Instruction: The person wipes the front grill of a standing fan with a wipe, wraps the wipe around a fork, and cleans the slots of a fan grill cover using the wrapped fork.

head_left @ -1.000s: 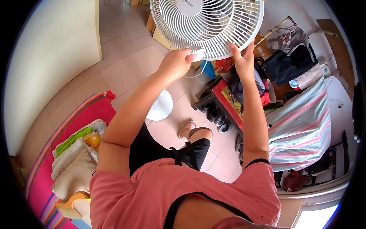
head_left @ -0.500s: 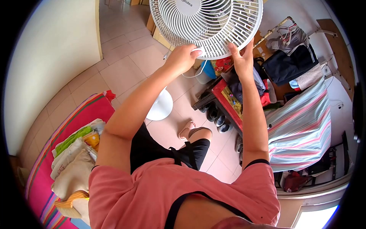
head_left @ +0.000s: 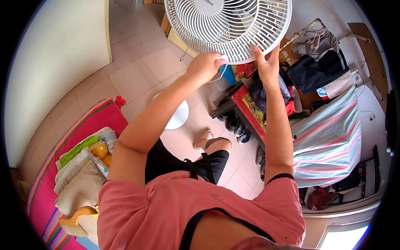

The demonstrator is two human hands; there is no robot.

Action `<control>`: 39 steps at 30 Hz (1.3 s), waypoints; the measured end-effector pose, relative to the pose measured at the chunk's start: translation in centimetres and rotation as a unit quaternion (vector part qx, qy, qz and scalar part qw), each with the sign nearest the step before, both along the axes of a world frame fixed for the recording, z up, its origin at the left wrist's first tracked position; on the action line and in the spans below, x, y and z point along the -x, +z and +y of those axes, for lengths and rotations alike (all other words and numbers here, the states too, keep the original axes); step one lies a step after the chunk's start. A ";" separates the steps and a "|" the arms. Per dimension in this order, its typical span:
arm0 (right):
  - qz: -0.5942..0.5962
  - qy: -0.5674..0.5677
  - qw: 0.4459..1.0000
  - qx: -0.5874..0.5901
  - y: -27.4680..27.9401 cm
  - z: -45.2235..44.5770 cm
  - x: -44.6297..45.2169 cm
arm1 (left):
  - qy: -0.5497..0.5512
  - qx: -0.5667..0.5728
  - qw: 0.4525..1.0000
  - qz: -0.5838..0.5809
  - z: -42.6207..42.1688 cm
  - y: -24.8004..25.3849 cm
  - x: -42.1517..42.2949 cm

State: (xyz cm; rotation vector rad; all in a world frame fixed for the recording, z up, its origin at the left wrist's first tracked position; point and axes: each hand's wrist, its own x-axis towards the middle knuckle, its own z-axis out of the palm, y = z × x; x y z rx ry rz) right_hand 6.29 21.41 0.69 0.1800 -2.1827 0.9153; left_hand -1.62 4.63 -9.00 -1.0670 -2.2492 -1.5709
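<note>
A white electric fan [head_left: 250,46] with a round slotted grille fills the top middle of the head view, its upper edge cut off. My left hand [head_left: 205,67] is closed at the lower rim, thumb and fingers pinching a small white part there. On the rim's lower right, my right hand [head_left: 268,66] grips with the thumb in front and the other fingers behind the grille. A thin white cord [head_left: 221,76] loops down beside my left hand. Below, on the floor, a white round base [head_left: 178,116] is partly hidden by my left forearm.
Folded clothes [head_left: 81,175] lie on a pink striped bedspread [head_left: 54,187] at left. At right are a low red-topped table [head_left: 246,100], several shoes [head_left: 241,131], hanging dark clothes [head_left: 316,71] and a striped cloth [head_left: 329,141]. A pale wall [head_left: 58,62] rises at upper left.
The fan has shifted slightly right and down, and its grille has turned a little. My left hand has moved a little right and down with it; my right hand keeps its grip.
</note>
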 end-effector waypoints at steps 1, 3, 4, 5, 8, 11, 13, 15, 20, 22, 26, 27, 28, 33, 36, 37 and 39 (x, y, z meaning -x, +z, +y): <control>-0.003 0.009 1.000 0.001 0.0 0.1 0.0 | 0.000 0.000 1.000 -0.001 -0.6 0.2 0.3; -0.001 0.023 1.000 -0.011 0.1 0.5 0.2 | 0.012 0.012 0.999 0.041 -2.1 0.7 1.2; 0.002 0.022 1.000 -0.010 0.2 0.6 0.3 | 0.010 0.013 0.999 0.044 -2.4 0.7 1.3; 0.005 0.025 0.999 -0.022 0.3 0.7 0.4 | 0.014 0.009 0.999 0.038 -2.7 0.6 1.3; 0.002 0.028 0.999 -0.014 0.3 -0.3 0.0 | 0.030 0.031 0.999 0.019 -3.5 -0.3 0.7; -0.005 0.008 1.000 -0.011 0.3 -0.6 -0.2 | 0.061 0.003 0.998 0.029 -3.9 -2.5 0.5; -0.004 0.007 1.000 0.000 0.1 -0.8 -0.4 | 0.053 -0.001 0.998 -0.022 -4.2 -2.8 0.1; 0.004 -0.001 1.000 -0.009 0.3 -0.9 -0.2 | 0.051 -0.009 0.998 -0.023 -4.1 -2.2 -0.1; 0.006 0.009 1.000 -0.009 0.4 -1.1 -0.2 | 0.055 -0.010 0.998 -0.034 -4.2 -0.7 0.5; 0.012 0.012 1.000 -0.014 0.4 -1.1 -0.2 | 0.057 0.023 0.997 -0.048 -4.1 -0.4 0.9; 0.000 0.011 1.000 0.012 0.4 -1.5 -0.3 | 0.032 0.008 0.998 -0.062 -3.6 -0.6 0.9; 0.000 0.011 1.000 0.009 0.4 -1.5 -0.3 | 0.033 -0.013 0.998 -0.044 -3.2 -0.6 0.9; -0.001 0.012 1.000 0.010 0.4 -1.7 -0.4 | 0.033 -0.034 0.999 -0.026 -2.9 -0.5 0.9; -0.006 0.033 0.999 0.011 0.6 -1.6 -0.3 | 0.054 0.019 0.998 0.008 -2.8 1.8 2.4; 0.006 0.032 0.999 0.015 0.2 -0.7 0.3 | 0.085 -0.041 0.996 -0.003 -2.0 0.7 1.6; 0.002 0.013 1.000 -0.004 0.2 -0.6 0.3 | 0.084 -0.040 0.996 -0.005 -1.6 0.2 1.2; -0.009 -0.001 1.000 -0.009 0.5 -1.4 -0.1 | 0.089 -0.075 0.993 -0.018 -1.0 -0.6 0.1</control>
